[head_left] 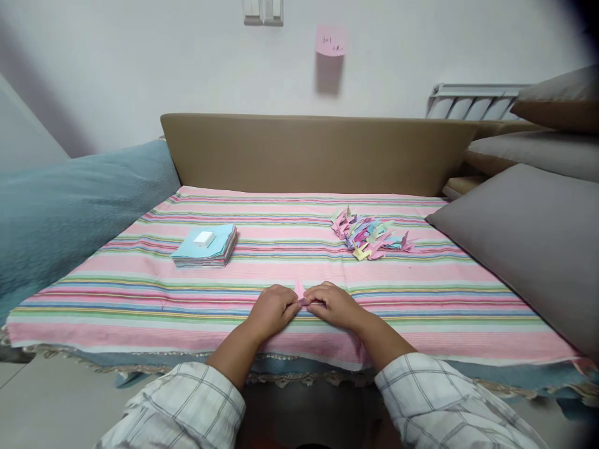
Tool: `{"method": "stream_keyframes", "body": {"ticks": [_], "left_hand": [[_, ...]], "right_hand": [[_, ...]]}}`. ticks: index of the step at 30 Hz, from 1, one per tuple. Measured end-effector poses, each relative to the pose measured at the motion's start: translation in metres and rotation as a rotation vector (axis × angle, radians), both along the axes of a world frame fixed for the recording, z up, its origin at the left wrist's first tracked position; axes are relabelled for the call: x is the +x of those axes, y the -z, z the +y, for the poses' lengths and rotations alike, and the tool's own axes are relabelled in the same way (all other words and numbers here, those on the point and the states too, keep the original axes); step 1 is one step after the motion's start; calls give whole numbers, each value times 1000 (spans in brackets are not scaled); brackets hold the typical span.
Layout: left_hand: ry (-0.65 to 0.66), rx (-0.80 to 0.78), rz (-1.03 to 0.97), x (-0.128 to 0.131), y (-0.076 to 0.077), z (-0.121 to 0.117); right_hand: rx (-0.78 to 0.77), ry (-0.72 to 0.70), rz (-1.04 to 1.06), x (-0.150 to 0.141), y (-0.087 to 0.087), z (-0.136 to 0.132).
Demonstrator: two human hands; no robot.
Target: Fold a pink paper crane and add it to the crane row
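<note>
My left hand (272,310) and my right hand (335,304) meet at the near middle of a striped cloth (140,293). Both hands have their fingers curled and pinch a small pink folded paper (300,291) between them, its tip sticking up. A stack of pastel paper squares (206,248), light blue on top, lies further back to the left with a small white object (203,238) on it. A pile of several folded paper cranes (367,236) in mixed colours lies further back to the right.
A brown padded backrest (309,153) runs along the far edge. A teal blanket (60,212) lies at the left, grey cushions (528,243) at the right. A pink note (330,40) is stuck on the white wall.
</note>
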State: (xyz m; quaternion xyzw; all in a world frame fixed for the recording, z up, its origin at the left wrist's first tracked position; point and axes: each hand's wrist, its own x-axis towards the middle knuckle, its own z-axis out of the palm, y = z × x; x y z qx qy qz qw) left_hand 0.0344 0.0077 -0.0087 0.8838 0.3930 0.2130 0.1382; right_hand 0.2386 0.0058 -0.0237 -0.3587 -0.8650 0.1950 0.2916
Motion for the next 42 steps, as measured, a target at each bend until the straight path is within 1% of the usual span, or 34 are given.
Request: {"method": "stream_keyframes", "body": {"ticks": [4, 7, 11, 15, 21, 27, 31, 34, 37, 42], "left_hand": [[-41, 56, 34, 1, 4, 3], [-72, 52, 26, 3, 7, 5], [-101, 38, 2, 3, 8, 5], [-108, 29, -11, 3, 9, 6], [-116, 43, -52, 4, 13, 8], [-130, 34, -61, 6, 15, 11], [-150, 33, -56, 8, 13, 10], [-179, 33, -45, 9, 11, 9], [-201, 32, -37, 10, 11, 9], [-240, 13, -42, 10, 15, 10]], "right_hand": [[-15, 40, -37, -4, -3, 1], [-35, 59, -48, -6, -3, 2], [-77, 134, -42, -7, -1, 2], [-96, 187, -35, -10, 1, 2], [-130, 274, -38, -17, -1, 1], [-225, 416, -7, -19, -2, -2], [-292, 450, 70, -20, 0, -3], [-287, 473, 85, -21, 1, -4], [-245, 498, 50, -23, 1, -5], [-167, 452, 20, -25, 3, -5]]}}
